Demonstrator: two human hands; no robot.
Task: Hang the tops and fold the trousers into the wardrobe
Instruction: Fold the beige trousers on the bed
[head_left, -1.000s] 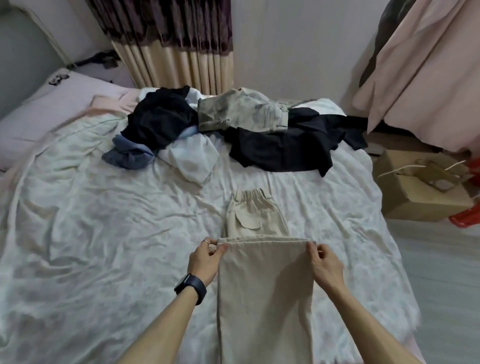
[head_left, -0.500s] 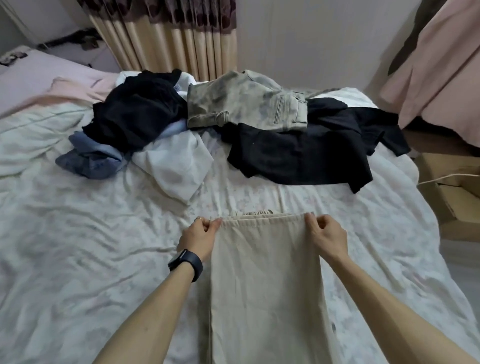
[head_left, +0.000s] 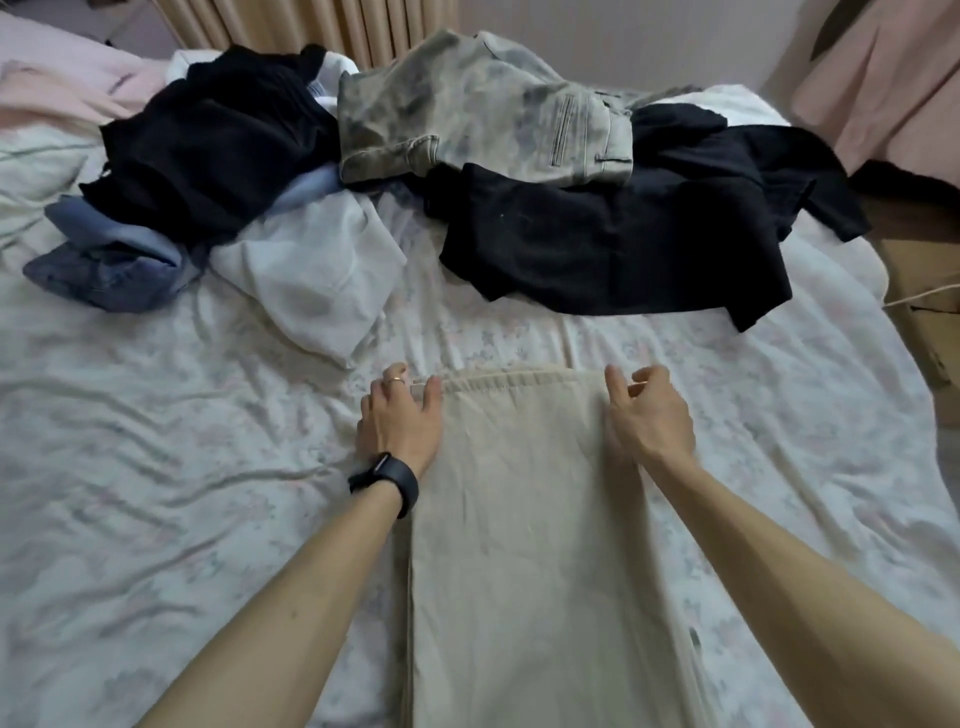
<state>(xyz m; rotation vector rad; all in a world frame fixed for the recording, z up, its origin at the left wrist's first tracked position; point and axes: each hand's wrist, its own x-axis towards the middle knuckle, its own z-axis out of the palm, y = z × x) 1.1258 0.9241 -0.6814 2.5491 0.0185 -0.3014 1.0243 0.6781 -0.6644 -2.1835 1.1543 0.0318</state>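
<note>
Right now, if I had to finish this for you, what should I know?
Left hand: relaxed, resting at the left edge of the beige trousers.
Right hand: loosely curled at their right edge, seemingly holding nothing.
The trousers lie flat on the bed, apparently folded once.
Left to do: fold them smaller and put them away, then sort the pile of clothes on the far side. The wardrobe isn't in view.

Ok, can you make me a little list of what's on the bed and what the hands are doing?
Being folded: beige cloth trousers, doubled over, lying flat
Left hand: relaxed fingers touching the fold's left corner
Right hand: loosely curled at the fold's right corner
Bed cover: wrinkled white flowered sheet
Waiting pile: black garment, mottled grey trousers, white garment, blue garment
</note>
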